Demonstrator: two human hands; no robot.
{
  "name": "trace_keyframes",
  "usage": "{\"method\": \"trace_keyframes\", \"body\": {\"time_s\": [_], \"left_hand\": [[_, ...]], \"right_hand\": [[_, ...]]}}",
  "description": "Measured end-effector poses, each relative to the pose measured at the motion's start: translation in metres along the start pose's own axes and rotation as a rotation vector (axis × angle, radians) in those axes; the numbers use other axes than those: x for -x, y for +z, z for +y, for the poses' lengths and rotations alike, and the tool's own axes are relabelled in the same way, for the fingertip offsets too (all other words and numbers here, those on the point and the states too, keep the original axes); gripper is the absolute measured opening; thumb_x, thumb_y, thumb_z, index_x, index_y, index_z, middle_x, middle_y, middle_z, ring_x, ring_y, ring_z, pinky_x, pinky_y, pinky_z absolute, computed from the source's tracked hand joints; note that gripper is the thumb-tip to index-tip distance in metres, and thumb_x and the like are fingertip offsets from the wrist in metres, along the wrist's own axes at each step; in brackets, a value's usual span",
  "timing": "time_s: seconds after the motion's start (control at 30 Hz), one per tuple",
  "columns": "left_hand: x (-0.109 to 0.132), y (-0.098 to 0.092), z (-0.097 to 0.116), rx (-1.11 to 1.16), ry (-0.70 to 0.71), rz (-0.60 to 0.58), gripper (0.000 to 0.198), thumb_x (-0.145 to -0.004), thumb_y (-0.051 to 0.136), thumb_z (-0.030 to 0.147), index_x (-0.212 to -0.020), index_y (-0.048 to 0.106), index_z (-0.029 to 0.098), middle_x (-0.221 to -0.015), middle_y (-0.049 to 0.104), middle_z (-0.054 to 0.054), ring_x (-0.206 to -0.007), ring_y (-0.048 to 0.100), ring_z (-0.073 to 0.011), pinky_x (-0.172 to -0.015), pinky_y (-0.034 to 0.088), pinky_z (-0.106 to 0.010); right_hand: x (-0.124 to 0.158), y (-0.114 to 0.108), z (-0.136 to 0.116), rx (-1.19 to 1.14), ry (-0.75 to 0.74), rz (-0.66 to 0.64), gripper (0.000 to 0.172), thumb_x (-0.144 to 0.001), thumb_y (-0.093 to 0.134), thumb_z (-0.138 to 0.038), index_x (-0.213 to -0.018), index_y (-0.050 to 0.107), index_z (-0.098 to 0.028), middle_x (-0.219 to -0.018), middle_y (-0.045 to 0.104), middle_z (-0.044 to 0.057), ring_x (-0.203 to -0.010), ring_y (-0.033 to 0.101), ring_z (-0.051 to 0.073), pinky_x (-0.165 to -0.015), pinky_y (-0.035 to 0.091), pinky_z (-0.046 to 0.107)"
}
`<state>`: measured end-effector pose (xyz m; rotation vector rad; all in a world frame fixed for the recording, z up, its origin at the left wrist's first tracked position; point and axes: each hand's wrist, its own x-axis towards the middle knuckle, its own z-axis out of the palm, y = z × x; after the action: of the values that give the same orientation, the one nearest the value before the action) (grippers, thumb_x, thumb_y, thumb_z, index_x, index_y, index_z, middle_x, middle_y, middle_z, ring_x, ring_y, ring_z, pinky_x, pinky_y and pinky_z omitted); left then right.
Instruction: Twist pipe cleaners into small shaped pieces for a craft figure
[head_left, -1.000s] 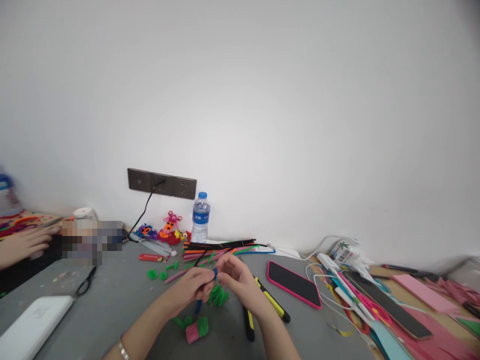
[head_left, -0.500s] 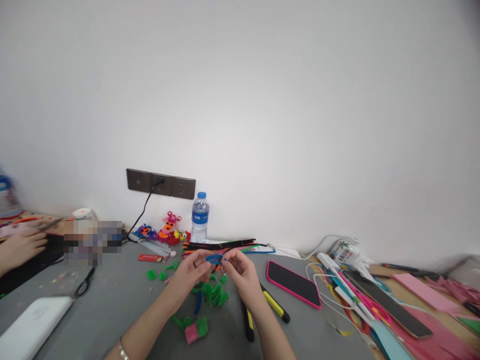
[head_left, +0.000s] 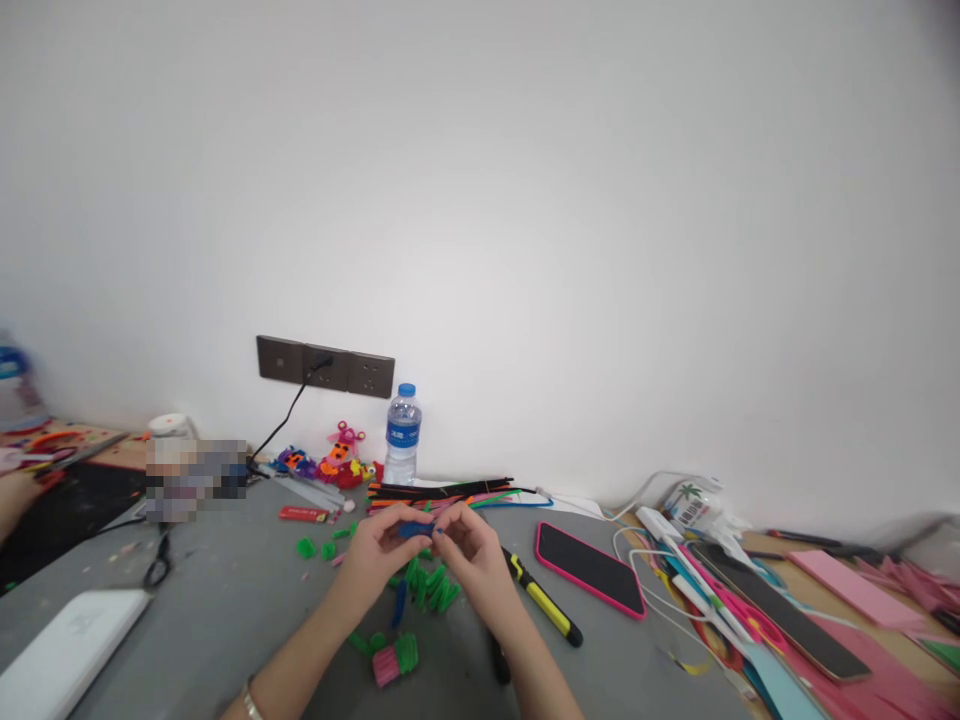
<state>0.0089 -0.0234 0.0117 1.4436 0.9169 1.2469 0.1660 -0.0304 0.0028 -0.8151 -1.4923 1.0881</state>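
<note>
My left hand (head_left: 373,550) is closed on a short coil of blue pipe cleaner (head_left: 415,530), held just above the grey table. Close beside it, my right hand (head_left: 474,555) pinches the coil's other end, fingertips nearly meeting those of the left. Beneath the hands lie several folded green pipe cleaner pieces (head_left: 433,590) and a loose blue piece (head_left: 399,604). Nearer to me rests a pink-and-green bundle (head_left: 391,661). A tool with a yellow-and-black handle (head_left: 553,610) is partly covered by my right forearm.
Pipe cleaners (head_left: 442,492) lie in a bundle behind my hands, by a water bottle (head_left: 403,435). To the right are a pink-edged phone (head_left: 590,568), white cables and coloured sheets (head_left: 855,590). A white power bank (head_left: 75,650) sits left; another person's hand (head_left: 19,500) is beyond.
The blue pipe cleaner, earlier a visible loop between both hands, now sits lower and more compact in my fingers. At far left, the other person's hand has drawn back, with scissors now visible.
</note>
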Motion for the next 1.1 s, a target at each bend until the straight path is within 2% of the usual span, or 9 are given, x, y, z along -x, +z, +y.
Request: {"method": "trace_keyframes", "body": {"time_s": [0.33,0.57,0.77,0.93,1.1], "left_hand": [[0.000,0.000,0.001,-0.095,0.033,0.036,0.015,-0.065,0.072,0.029,-0.074,0.075,0.018,-0.078,0.072,-0.006,-0.077,0.063,-0.0226,-0.069,0.052,-0.030],[0.000,-0.001,-0.002,-0.090,0.043,0.046,0.013,-0.066,0.071,0.028,-0.075,0.075,0.019,-0.077,0.072,-0.006,-0.076,0.064,-0.0226,-0.068,0.052,-0.030],[-0.001,-0.001,0.000,-0.034,0.022,0.010,0.013,-0.066,0.071,0.029,-0.073,0.074,0.018,-0.075,0.072,-0.006,-0.074,0.064,-0.0221,-0.069,0.052,-0.030],[0.000,-0.002,0.002,0.000,-0.016,-0.003,0.013,-0.066,0.072,0.028,-0.073,0.073,0.017,-0.075,0.071,-0.005,-0.073,0.063,-0.0203,-0.068,0.050,-0.028],[0.001,0.003,-0.008,0.155,-0.096,0.087,0.025,-0.065,0.077,0.030,-0.086,0.071,0.018,-0.074,0.067,-0.001,-0.067,0.058,-0.0141,-0.061,0.046,-0.021]], "right_hand": [[0.003,0.001,-0.007,0.009,-0.018,0.003,0.025,-0.087,0.056,-0.043,-0.078,0.050,-0.021,-0.068,0.047,-0.003,-0.062,0.047,0.013,-0.059,0.040,0.025],[0.000,0.001,-0.003,-0.099,0.060,0.008,0.032,-0.079,0.063,-0.050,-0.076,0.051,-0.021,-0.068,0.053,-0.002,-0.059,0.053,0.014,-0.059,0.044,0.027],[-0.001,0.001,-0.006,-0.158,0.132,-0.019,0.033,-0.076,0.067,-0.050,-0.075,0.053,-0.020,-0.063,0.055,-0.002,-0.057,0.053,0.014,-0.059,0.044,0.027],[0.000,0.000,-0.007,-0.050,0.103,-0.037,0.031,-0.082,0.061,-0.049,-0.076,0.054,-0.019,-0.061,0.050,-0.003,-0.055,0.047,0.012,-0.054,0.038,0.024],[0.001,0.003,-0.002,-0.013,0.040,0.004,0.030,-0.086,0.056,-0.046,-0.073,0.049,-0.020,-0.061,0.043,-0.005,-0.053,0.041,0.011,-0.051,0.034,0.022]]}}
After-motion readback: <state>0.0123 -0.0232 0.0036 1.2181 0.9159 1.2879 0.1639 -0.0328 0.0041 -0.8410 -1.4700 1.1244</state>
